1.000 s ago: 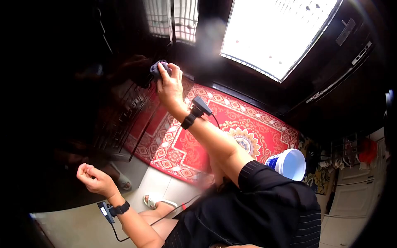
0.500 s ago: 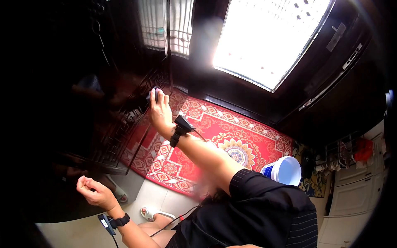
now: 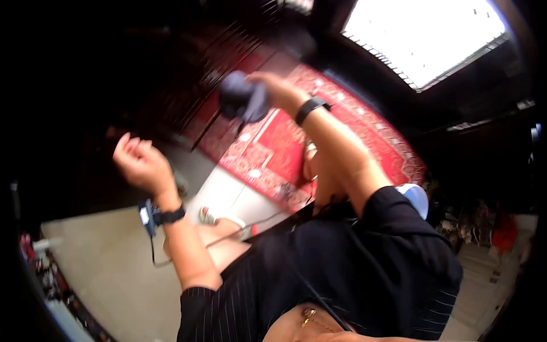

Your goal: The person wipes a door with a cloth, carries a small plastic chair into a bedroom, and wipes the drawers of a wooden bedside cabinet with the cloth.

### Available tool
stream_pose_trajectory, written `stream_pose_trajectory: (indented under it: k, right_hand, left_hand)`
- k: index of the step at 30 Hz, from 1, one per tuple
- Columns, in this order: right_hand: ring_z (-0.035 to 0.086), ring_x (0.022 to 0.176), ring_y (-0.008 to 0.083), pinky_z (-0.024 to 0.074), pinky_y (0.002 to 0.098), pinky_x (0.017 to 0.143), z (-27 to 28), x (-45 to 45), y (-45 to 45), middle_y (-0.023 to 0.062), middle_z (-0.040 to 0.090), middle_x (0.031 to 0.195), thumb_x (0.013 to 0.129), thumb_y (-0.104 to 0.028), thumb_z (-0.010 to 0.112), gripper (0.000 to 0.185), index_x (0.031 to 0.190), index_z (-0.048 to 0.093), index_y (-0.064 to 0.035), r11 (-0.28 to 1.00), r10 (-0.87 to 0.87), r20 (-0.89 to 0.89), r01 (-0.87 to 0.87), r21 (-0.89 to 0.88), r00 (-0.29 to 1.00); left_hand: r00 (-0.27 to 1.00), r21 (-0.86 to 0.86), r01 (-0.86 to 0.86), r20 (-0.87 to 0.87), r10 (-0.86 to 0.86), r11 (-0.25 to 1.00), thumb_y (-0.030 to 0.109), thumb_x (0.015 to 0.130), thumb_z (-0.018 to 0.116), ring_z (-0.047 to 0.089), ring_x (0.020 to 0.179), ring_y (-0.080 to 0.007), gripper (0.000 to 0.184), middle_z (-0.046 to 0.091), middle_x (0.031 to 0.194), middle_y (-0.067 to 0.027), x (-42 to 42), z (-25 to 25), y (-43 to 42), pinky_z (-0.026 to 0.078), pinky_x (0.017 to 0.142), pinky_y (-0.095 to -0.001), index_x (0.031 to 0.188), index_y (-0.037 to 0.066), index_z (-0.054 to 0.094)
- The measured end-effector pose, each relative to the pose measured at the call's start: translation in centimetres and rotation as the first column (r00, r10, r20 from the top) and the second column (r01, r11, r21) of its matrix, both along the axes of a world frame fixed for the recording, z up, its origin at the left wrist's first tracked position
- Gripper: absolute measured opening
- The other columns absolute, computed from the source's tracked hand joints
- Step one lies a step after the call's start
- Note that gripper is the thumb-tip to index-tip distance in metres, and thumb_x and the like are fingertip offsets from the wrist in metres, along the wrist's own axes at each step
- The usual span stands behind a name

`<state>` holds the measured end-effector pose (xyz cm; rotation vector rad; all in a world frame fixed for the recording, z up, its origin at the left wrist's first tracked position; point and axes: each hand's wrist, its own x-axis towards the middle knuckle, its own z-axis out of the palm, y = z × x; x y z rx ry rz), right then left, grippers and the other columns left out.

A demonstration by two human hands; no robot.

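- I see a dark panel with raised fretwork (image 3: 222, 62) filling the upper left, its details mostly lost in shadow.
- A bright barred pane (image 3: 424, 40) glares at upper right — I can read little beyond it.
- The white bucket (image 3: 419, 199) stands partly hidden behind the black right sleeve (image 3: 393, 214).
- My view below is crowded by black pinstriped clothing (image 3: 319, 256); a thin cable (image 3: 152, 251) hangs near the left forearm.
- The red rug (image 3: 282, 145) has a patterned pale border and lies on smooth, light floor tiles (image 3: 228, 191).
- The cloth (image 3: 235, 97) looks soft, dark grey-blue and bunched, though motion blurs its folds.
- I find that cloth in the right hand (image 3: 276, 91), gripped at its upper edge, in front of the rug's corner; whether it touches the panel, I cannot tell.
- The left hand (image 3: 145, 168) is slack and released — fingers half-curled, near the dark panel.
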<state>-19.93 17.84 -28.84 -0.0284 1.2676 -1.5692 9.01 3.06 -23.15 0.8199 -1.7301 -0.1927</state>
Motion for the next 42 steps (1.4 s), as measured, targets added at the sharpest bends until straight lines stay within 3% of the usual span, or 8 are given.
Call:
stream_pose_trajectory:
  k: [5,12,15,20,24,27,32,42]
  right_hand:
    - [0.071,0.096,0.033,0.0572,0.0471,0.094,-4.0,-1.1,0.3,0.0193,0.071,0.111,0.096,-0.031,0.053,0.047,0.126,0.056,0.0049,0.874,0.294,0.166,-0.194,-0.445,0.941]
    - [0.074,0.085,0.0246,0.061,0.04,0.086,-3.6,7.3,0.5,0.0111,0.074,0.094,0.102,-0.032,0.05,0.035,0.108,0.066,-0.0013,0.881,0.346,0.303,-0.197,-0.429,0.888]
    - [0.073,0.08,0.0204,0.0611,0.0353,0.081,-5.7,8.9,0.0,0.0058,0.075,0.092,0.106,-0.036,0.046,0.037,0.102,0.069,-0.0069,0.875,0.378,0.317,-0.224,-0.43,0.87]
    - [0.033,0.15,0.0354,0.0404,0.0531,0.114,-0.9,7.5,1.3,0.0215,0.033,0.163,0.096,-0.068,0.057,0.089,0.158,0.035,-0.0077,0.897,0.316,-0.119,-0.337,-0.286,0.941]
    - [0.036,0.146,0.0294,0.0379,0.043,0.116,-1.3,8.0,2.2,0.0212,0.039,0.158,0.085,-0.044,0.085,0.112,0.166,0.015,-0.0118,0.799,0.315,-0.365,-0.453,-0.396,0.876]
    - [0.058,0.119,0.0172,0.0487,0.0322,0.1,-2.2,8.2,1.9,0.0102,0.066,0.127,0.085,-0.029,0.087,0.08,0.15,0.047,-0.0066,0.838,0.38,-0.511,-0.521,-0.163,0.771]
    - [0.065,0.116,0.0244,0.0539,0.0385,0.095,-7.1,0.7,-0.6,0.0145,0.07,0.12,0.073,-0.027,0.092,0.075,0.135,0.055,-0.0053,0.999,0.026,-0.647,-0.001,0.039,0.762]
    - [0.062,0.124,0.0465,0.052,0.0502,0.104,-13.7,-18.4,1.0,0.0278,0.062,0.132,0.09,-0.023,0.066,0.06,0.147,0.05,-0.0146,0.715,-0.188,-0.788,0.632,0.299,0.586]
  left_hand:
    - [0.979,-0.02,0.201,0.041,-0.2,0.979,0.0,0.095,0.06,0.071,0.085,-0.0206,0.022,0.072,0.101,-0.0115,-2.6,0.4,1.5,0.058,0.077,-0.0318,0.117,0.001,0.065]
    - [0.671,0.471,0.549,0.244,-0.7,0.69,0.031,0.088,0.083,0.065,0.103,-0.029,0.065,0.064,0.116,-0.0155,-3.9,-1.7,4.6,0.055,0.087,-0.0372,0.144,0.011,0.057]
    - [0.644,0.58,0.485,0.27,-0.716,0.655,0.026,0.092,0.078,0.068,0.103,-0.0347,0.038,0.069,0.111,-0.0164,-4.7,-2.9,4.9,0.053,0.089,-0.0417,0.122,0.007,0.068]
    - [0.765,0.548,0.208,0.424,-0.484,0.81,0.037,0.098,0.068,0.069,0.092,-0.0421,0.035,0.072,0.097,-0.0237,-5.1,-3.2,5.0,0.054,0.081,-0.0453,0.103,0.002,0.069]
    - [0.796,0.653,0.232,0.298,-0.527,0.721,0.05,0.103,0.058,0.068,0.082,-0.0344,0.053,0.071,0.088,-0.0242,-5.5,-4.0,4.0,0.053,0.079,-0.0437,0.103,-0.001,0.071]
    - [0.755,0.722,0.318,0.199,-0.625,0.614,0.052,0.108,0.049,0.061,0.077,-0.0268,0.059,0.07,0.083,-0.0186,-6.3,-3.8,5.0,0.052,0.078,-0.0398,0.101,-0.003,0.07]
    - [0.821,0.6,0.348,0.175,-0.543,0.721,0.03,0.105,0.061,0.07,0.071,-0.0187,0.032,0.073,0.084,-0.0111,-6.5,-2.4,5.2,0.055,0.068,-0.0316,0.106,0.0,0.07]
    - [0.917,0.259,0.221,0.273,-0.29,0.94,0.009,0.103,0.06,0.075,0.078,-0.0213,0.017,0.075,0.092,-0.0141,-4.6,-1.8,1.5,0.059,0.066,-0.0304,0.111,-0.001,0.07]
